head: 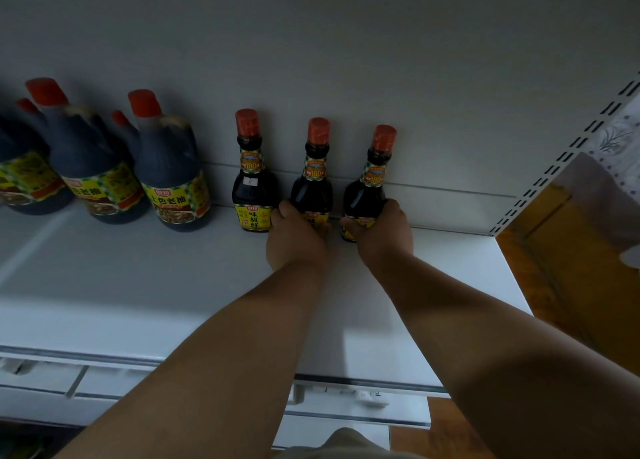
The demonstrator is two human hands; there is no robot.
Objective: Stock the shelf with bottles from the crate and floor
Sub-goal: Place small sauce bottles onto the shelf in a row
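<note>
Both hands are up on the white shelf [138, 278] right now, each wrapped round a small dark soy sauce bottle at the back wall. Left hand [298, 237] grips the middle bottle [313, 185], right hand [382, 230] grips the right bottle [367, 192]. Both stand upright with red caps, in a row with a third small bottle [254, 188] just beside the left hand. Further left sit the big soy sauce jugs [173, 181], grouped close together
</note>
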